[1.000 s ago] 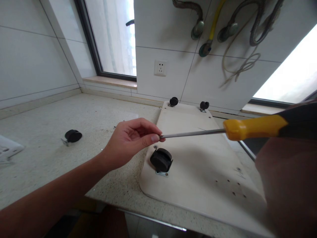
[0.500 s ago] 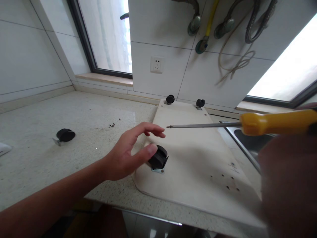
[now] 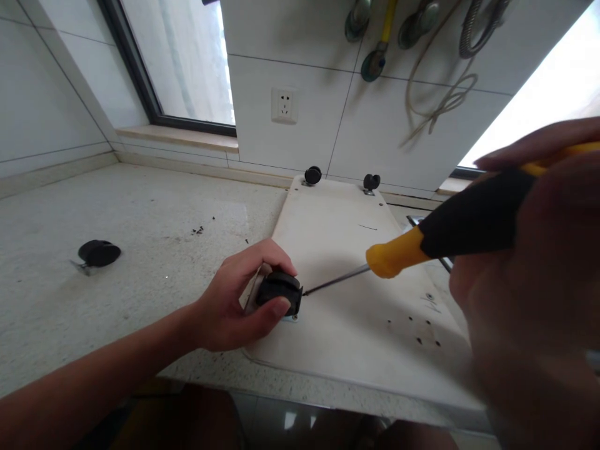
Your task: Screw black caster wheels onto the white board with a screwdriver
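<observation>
A: Start close in. First entry?

B: R hand [image 3: 544,281], 1 no., large in view, fingers wrapped round screwdriver [image 3: 469,215]; handle yellow w/ blk grip, steel shaft [image 3: 340,277] sloping down to the L

A: Tip posn.?

B: Just beside blk caster [image 3: 280,290], R side of it; whether it touches caster or board, can't tell from here

A: L hand?

B: L hand [image 3: 234,297], 1 no., grasping same caster betw. thumb and fingers. Caster is at near L corner of white board [image 3: 337,350]; metal plate [image 3: 291,319] at its foot, part hidden

A: Other marks on the board?

B: Group of small holes [image 3: 419,340], near R part; thin dk line farther up

A: Under it?

B: Speckled counter [image 3: 140,306], board lying flat on top. Well to the L, loose caster [image 3: 99,252], blk, on its side, metal plate showing. Betw. that and board, a few small dk bits [image 3: 199,230], too small to ID

A: Far end of board?

B: Two more blk casters, qty 1 far L [image 3: 312,175], qty 1 far R [image 3: 371,182], both on the board nr the wall

A: Wall itself?

B: White tile [image 3: 300,31], 1 socket [image 3: 284,105], yellow pipe [image 3: 388,22], pale looped cable [image 3: 440,112]; window [image 3: 182,56] at L
</observation>
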`<state>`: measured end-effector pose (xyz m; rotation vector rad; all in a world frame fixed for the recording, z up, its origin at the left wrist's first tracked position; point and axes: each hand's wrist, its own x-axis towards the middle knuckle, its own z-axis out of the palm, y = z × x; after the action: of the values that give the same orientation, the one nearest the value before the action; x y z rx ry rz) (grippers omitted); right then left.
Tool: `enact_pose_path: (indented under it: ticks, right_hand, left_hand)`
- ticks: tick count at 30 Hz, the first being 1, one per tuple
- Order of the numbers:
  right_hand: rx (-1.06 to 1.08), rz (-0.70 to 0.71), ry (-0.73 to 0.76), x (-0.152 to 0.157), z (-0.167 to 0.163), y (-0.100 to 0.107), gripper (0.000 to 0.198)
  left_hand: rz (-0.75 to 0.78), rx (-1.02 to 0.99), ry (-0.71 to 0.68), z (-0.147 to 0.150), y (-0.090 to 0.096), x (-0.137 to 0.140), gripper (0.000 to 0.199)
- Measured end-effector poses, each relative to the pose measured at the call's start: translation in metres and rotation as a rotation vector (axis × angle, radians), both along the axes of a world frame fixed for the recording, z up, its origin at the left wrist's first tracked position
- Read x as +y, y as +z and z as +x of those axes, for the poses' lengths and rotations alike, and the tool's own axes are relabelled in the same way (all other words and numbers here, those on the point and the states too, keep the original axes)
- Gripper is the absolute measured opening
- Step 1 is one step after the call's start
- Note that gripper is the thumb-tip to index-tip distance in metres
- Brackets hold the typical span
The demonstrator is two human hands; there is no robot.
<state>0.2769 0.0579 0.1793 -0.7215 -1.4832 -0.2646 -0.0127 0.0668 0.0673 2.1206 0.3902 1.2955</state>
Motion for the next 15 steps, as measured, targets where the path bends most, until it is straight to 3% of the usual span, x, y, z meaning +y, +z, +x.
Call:
enact_pose_path:
  ticks: [3, 6, 15]
  right_hand:
    - [0.109, 0.135, -0.038, -0.001, -0.027, -0.002, 0.037]
    - [0.146, 0.109, -0.037, -0.002, -0.040, -0.003, 0.040]
    - [0.111, 0.095, -0.010, -0.002, -0.037, -0.005, 0.038]
  left_hand:
    - [-0.011, -0.003, -0.001, 0.000, -0.001, -0.001, 0.025]
    - [-0.032, 0.008, 0.002, -0.001, -0.001, -0.002, 0.024]
    - [-0.056, 0.024, 0.020, -0.001, 0.000, -0.003, 0.025]
